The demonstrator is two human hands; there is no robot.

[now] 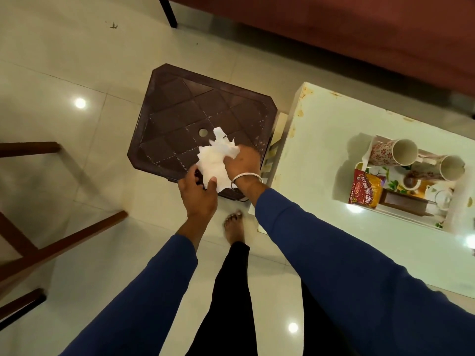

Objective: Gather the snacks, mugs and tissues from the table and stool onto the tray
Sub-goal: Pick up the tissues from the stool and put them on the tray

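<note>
**Tissues being bunched up on the stool**

- Person stands over a brown plastic stool (200,124), both arms in blue sleeves reaching down to its near edge.
- White tissues (215,160) lie crumpled at the stool's near edge, toward its right corner. Both hands are on them at once, likely to gather loose sheets into one wad that can be carried in a single trip.
- Left hand (199,196): thumb and fingers (212,181) curled in, pinching the near side of the tissues, which overhang the stool's edge.
- Right hand (243,160), bangle at the wrist: fingers curled round the far side of the tissues, pressing them inward.
- Tray (452,214) sits on the white desk (321,124) to the right of the stool, toward the desk's right edge. It already holds two mugs (393,152) lying on their sides, a red snack packet (365,188) and other small items too blurred to name.
- Judgement: tissues look like the last thing outstanding; what remains is lifting the wad across to the tray without dropping stray pieces.
</note>
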